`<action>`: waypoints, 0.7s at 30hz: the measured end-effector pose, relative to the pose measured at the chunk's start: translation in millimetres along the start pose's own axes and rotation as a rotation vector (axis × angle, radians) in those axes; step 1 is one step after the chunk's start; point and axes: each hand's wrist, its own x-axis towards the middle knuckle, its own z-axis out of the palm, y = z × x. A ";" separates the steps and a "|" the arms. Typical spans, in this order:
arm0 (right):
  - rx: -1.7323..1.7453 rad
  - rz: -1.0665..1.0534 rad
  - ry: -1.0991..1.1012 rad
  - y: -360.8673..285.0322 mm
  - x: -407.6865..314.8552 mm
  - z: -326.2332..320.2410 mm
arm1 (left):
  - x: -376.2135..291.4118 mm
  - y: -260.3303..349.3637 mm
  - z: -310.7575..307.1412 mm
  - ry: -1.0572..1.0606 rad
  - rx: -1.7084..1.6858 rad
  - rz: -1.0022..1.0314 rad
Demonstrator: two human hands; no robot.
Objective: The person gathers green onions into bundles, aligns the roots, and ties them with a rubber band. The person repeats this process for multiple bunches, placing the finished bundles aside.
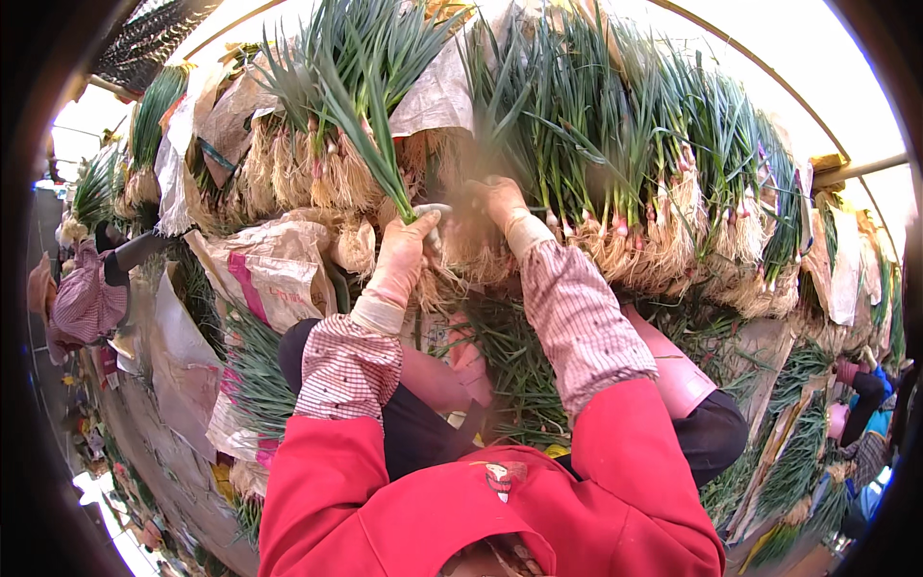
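My left hand (404, 249), in a pale glove, is closed around a small bunch of green garlic plants (386, 166); their leaves point up and away, and their roots hang below the fist. A white curved thing, too unclear to name, shows by the thumb. To its right is my right hand (497, 202), also gloved, its fingers bent beside a blurred brownish patch; whether they hold anything cannot be told. Just beyond the hands, rooted plants with pale bulbs (620, 223) stand packed in a long row.
Woven sacks (281, 252) lie to the left, with more leafy plants (259, 375) beside them. Loose green leaves (523, 360) cover the ground between the knees. One person (90, 288) is at the far left, another (869, 404) at the far right. A pole (862, 169) crosses the upper right.
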 end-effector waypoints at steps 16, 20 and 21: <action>-0.905 -0.485 -0.045 47.1 -111.6 -48.2 | -37.4 1.5 21.3 -0.253 0.044 0.043; -1.061 -0.305 0.107 52.4 -104.1 -71.8 | -26.1 -0.9 17.7 -0.308 -0.064 -0.046; -1.111 -0.188 0.251 46.1 -89.1 -80.7 | -21.5 -7.1 22.2 -0.330 -0.070 -0.077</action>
